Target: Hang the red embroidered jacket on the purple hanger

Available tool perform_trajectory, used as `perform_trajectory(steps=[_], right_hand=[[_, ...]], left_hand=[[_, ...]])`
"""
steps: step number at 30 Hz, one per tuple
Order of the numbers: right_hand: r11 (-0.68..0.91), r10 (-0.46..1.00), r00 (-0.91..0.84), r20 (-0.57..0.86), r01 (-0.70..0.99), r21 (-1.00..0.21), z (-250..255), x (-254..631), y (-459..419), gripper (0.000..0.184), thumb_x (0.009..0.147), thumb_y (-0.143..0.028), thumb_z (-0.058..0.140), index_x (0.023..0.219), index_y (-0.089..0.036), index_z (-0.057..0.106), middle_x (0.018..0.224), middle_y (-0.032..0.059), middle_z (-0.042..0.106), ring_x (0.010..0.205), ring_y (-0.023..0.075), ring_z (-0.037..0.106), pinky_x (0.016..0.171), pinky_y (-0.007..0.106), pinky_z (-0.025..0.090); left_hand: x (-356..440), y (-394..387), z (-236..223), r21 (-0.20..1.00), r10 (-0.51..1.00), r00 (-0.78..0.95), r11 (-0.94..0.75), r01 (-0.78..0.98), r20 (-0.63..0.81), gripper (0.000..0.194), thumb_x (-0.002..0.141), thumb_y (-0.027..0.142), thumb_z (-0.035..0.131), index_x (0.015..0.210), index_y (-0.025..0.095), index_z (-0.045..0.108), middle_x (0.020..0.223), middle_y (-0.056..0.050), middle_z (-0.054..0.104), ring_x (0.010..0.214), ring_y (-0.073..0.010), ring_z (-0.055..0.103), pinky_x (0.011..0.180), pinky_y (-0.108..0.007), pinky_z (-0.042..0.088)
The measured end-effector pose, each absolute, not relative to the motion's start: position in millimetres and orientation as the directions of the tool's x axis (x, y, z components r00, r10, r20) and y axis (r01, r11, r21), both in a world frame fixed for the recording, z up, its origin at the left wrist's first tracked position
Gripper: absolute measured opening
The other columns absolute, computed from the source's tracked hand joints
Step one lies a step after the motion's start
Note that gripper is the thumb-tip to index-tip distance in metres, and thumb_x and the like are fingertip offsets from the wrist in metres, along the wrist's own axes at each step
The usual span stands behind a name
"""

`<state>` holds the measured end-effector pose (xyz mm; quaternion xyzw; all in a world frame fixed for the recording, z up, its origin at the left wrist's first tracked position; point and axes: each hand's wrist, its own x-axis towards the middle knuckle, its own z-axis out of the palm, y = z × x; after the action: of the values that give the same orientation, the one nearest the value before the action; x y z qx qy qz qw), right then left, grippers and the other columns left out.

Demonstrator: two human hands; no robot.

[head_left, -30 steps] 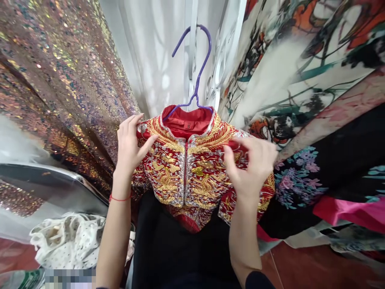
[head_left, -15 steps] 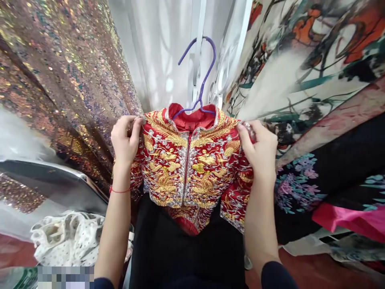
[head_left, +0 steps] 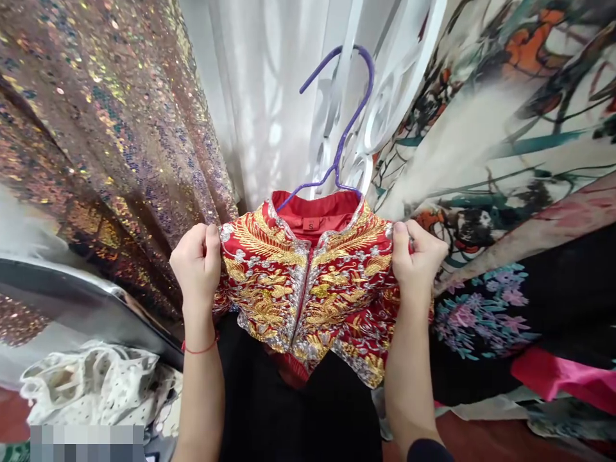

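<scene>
A short red jacket (head_left: 269, 276) with gold and silver embroidery faces me, its front closed down the middle. Its stand collar shows a red lining and a small label marked S (head_left: 310, 225). My left hand (head_left: 196, 260) grips the shoulder at the left of the view, and a thin red string circles that wrist. On the opposite shoulder, my right hand (head_left: 418, 253) is closed round the fabric. A purple hanger (head_left: 341, 147) rises from the collar, tilted to the right; its arms are mostly hidden inside the jacket.
Sequined fabric (head_left: 110, 115) hangs at left; white curtain (head_left: 260, 77) and scrolled white metalwork (head_left: 380, 122) stand behind. A patterned cloth (head_left: 510, 128) and black floral garment (head_left: 481, 314) hang at right. Spotted white cloth (head_left: 96, 385) lies lower left.
Both hands and the jacket's collar are lower in view, and the fingers are now curled tighter round the shoulders. The hanger leans further right of the collar.
</scene>
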<state>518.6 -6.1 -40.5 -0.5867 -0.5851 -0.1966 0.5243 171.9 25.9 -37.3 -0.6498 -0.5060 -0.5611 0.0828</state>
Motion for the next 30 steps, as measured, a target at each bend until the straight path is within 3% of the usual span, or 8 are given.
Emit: perform_trajectory(steps=[4,7,11,13,16,19,25,30], right_hand=[[0.248,0.481,0.225,0.847,0.892,-0.378,-43,523,5,0.044,0.095,-0.043,0.043,0.06,-0.024,0.025,0.054,-0.0063,0.023,0.05,0.0106,0.027,0.055,0.029,0.025],[0.225,0.439,0.261,0.86,0.895,-0.386,-41,512,10,0.037,0.097,-0.044,0.041,0.066,-0.024,0.039,0.061,-0.0013,0.042,0.061,0.0151,0.043,0.063,0.03,0.035],[0.064,0.118,0.414,0.903,0.904,-0.423,-40,468,-7,0.02,0.094,-0.039,0.051,0.092,-0.021,0.057,0.096,0.0142,0.061,0.098,0.0297,0.055,0.087,0.046,0.043],[0.093,0.059,0.469,0.881,0.876,-0.473,-41,441,-22,0.014,0.093,-0.035,0.054,0.089,-0.022,0.059,0.089,0.0123,0.062,0.089,0.0275,0.057,0.082,0.044,0.045],[0.264,0.362,0.505,0.784,0.751,-0.606,-46,409,-43,0.022,0.095,-0.034,0.052,0.077,-0.022,0.057,0.067,0.0028,0.058,0.061,0.0165,0.052,0.062,0.032,0.043],[0.293,0.675,0.427,0.602,0.593,-0.75,-49,390,-50,0.032,0.095,-0.039,0.053,0.069,-0.021,0.056,0.055,-0.003,0.054,0.047,0.0105,0.044,0.051,0.026,0.036],[0.252,0.752,0.437,0.494,0.501,-0.828,-43,372,-40,0.04,0.093,-0.044,0.056,0.06,-0.021,0.048,0.049,-0.0054,0.047,0.045,0.0088,0.039,0.051,0.026,0.031],[0.352,0.83,0.407,0.381,0.149,-0.924,-47,366,-38,0.042,0.093,-0.049,0.056,0.063,-0.021,0.049,0.049,-0.006,0.045,0.044,0.0082,0.04,0.046,0.023,0.029]], left_hand=[[170,25,-37,0.48,0.596,-0.134,-0.471,0.74,0.792,0.045,0.099,0.046,0.042,0.063,0.02,0.034,0.058,0.004,0.031,0.054,-0.0103,0.028,0.057,-0.028,0.022],[172,24,-38,0.472,0.582,-0.158,-0.441,0.763,0.798,0.044,0.09,0.054,0.058,0.065,0.02,0.042,0.058,0.005,0.035,0.054,-0.01,0.031,0.057,-0.028,0.023],[179,15,-39,0.484,0.585,-0.193,-0.394,0.781,0.787,0.051,0.075,0.06,0.072,0.064,0.02,0.042,0.058,0.006,0.036,0.054,-0.0093,0.031,0.056,-0.026,0.024],[184,8,-40,0.509,0.598,-0.214,-0.383,0.771,0.773,0.054,0.077,0.061,0.071,0.063,0.02,0.039,0.057,0.006,0.034,0.054,-0.0094,0.03,0.056,-0.026,0.024],[189,-1,-42,0.525,0.612,-0.222,-0.374,0.764,0.759,0.053,0.079,0.059,0.07,0.062,0.02,0.037,0.057,0.007,0.033,0.055,-0.0094,0.03,0.056,-0.026,0.024],[191,-4,-43,0.521,0.612,-0.219,-0.372,0.768,0.76,0.053,0.08,0.06,0.07,0.063,0.02,0.039,0.057,0.006,0.033,0.055,-0.0094,0.031,0.056,-0.026,0.024],[189,0,-40,0.52,0.605,-0.221,-0.379,0.766,0.765,0.055,0.08,0.058,0.07,0.062,0.02,0.035,0.057,0.006,0.032,0.055,-0.0093,0.03,0.056,-0.026,0.024],[187,0,-40,0.514,0.606,-0.205,-0.394,0.762,0.768,0.05,0.082,0.056,0.069,0.064,0.02,0.039,0.058,0.006,0.035,0.055,-0.0096,0.032,0.057,-0.026,0.025]])
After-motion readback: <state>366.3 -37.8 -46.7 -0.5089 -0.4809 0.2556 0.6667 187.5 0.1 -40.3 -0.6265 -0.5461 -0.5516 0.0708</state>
